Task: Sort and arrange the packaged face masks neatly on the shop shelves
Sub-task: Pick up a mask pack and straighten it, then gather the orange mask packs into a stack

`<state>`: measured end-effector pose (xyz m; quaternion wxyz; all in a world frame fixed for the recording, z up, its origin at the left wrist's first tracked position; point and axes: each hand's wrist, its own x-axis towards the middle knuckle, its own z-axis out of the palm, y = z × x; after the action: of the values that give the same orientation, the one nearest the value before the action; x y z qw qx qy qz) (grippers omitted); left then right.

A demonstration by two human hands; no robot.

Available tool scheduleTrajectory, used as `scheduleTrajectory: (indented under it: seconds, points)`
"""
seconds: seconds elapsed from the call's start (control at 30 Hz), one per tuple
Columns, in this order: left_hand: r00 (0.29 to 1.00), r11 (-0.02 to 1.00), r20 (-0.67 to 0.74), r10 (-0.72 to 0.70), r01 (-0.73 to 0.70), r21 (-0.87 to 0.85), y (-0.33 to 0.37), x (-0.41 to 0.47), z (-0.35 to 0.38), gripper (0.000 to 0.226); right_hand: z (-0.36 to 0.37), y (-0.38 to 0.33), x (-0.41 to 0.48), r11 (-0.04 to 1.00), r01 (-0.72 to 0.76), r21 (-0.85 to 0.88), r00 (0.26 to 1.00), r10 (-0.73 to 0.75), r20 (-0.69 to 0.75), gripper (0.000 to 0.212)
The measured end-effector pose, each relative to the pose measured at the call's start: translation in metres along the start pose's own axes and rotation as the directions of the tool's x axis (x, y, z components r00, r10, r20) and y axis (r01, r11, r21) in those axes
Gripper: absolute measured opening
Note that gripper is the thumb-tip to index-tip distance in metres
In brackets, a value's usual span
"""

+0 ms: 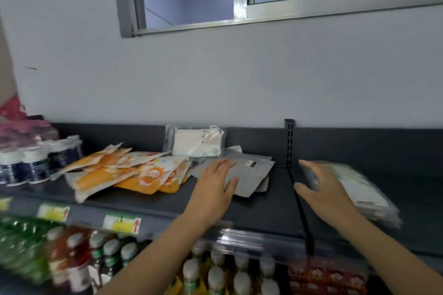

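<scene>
left hand (215, 182) flat, fingers spread, left of the shelf upright (289, 141); right hand (323, 189) splayed, right of it.

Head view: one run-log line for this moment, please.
left hand: flat on grey foil packets | right hand: touching clear-wrapped white mask stack | orange printed packets: loose untidy heap

Grey packets (249, 172) are fanned flat beneath the left hand (215, 187), orange-and-white ones (124, 172) heaped loosely to its left. A clear pack (196, 141) (white mask inside) is propped upright beyond its fingertips. A greenish-white stack (359, 189) is laid by the right hand (323, 189).
</scene>
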<state>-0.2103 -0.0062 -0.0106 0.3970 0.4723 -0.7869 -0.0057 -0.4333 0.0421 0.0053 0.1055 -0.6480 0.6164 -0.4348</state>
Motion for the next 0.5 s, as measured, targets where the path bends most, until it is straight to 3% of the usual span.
scheduleTrajectory:
  seconds: [0.17,0.3,0.43,0.5]
  points:
    - [0.998,0.983,-0.065,-0.011,0.023,0.185,-0.072,-0.004,-0.047,0.039,0.059,-0.036,0.024,0.986,-0.119,0.12,0.991,0.111,0.075,0.055]
    - [0.997,0.913,-0.004,-0.082,0.077,0.401,-0.137,-0.006,-0.074,0.043,0.112,-0.069,0.05,0.964,-0.214,0.159,0.972,0.195,0.128,0.06]
    - [0.994,0.842,0.004,-0.107,0.089,0.531,-0.194,0.004,-0.094,0.06,0.159,-0.101,0.078,0.953,-0.265,0.148,0.961,0.248,0.126,0.066]
    - [0.985,0.834,0.074,-0.156,0.091,0.544,-0.218,0.018,-0.097,0.074,0.179,-0.109,0.089,0.946,-0.286,0.15,0.955,0.268,0.125,0.069]
